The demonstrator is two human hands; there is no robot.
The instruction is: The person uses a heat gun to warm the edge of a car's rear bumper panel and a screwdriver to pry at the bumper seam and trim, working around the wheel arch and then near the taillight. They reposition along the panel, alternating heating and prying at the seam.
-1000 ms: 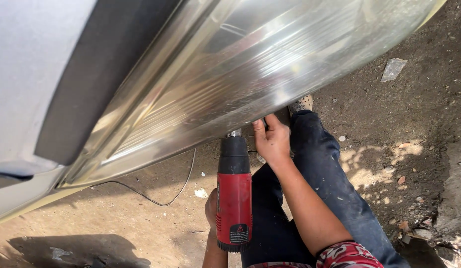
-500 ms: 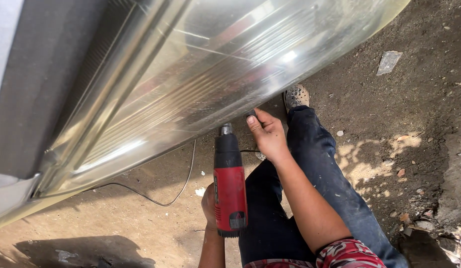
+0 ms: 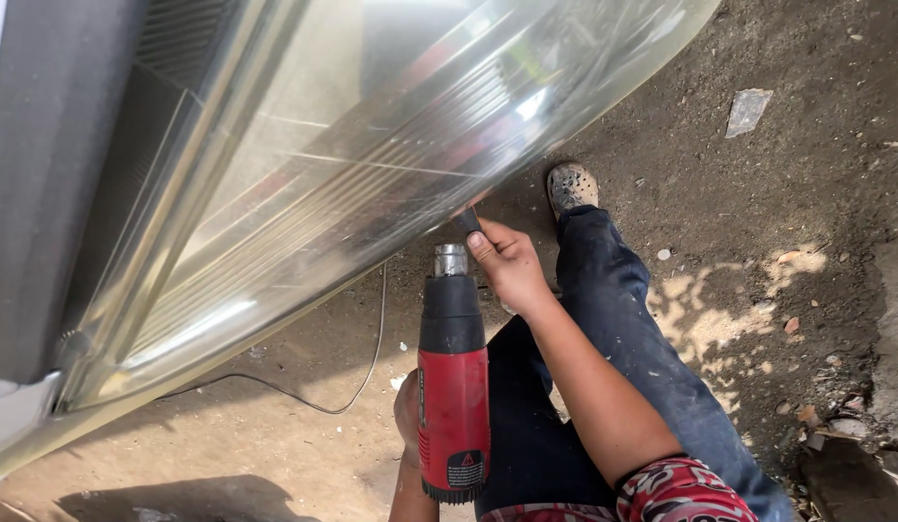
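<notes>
Head view: left hand (image 3: 407, 416) wrapped round the grip of a red-and-black heat gun (image 3: 453, 387), metal nozzle aimed up at the lower edge of a clear headlight lens (image 3: 372, 184) just above. Right hand (image 3: 507, 263), beside the nozzle, fingers pressed together on a small dark tool at that seam. Lens w/ yellowish haze, still seated on the housing; seam looks only partly worked, separation not done. Cord (image 3: 343, 387) trails on the dirt ground (image 3: 758, 242) left of the gun.

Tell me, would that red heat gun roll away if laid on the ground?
Probably not far: the heat gun has a round barrel, but its handle, gripped by the left hand, should stop rolling. It looks rigid, and its cord might tug it.
</notes>
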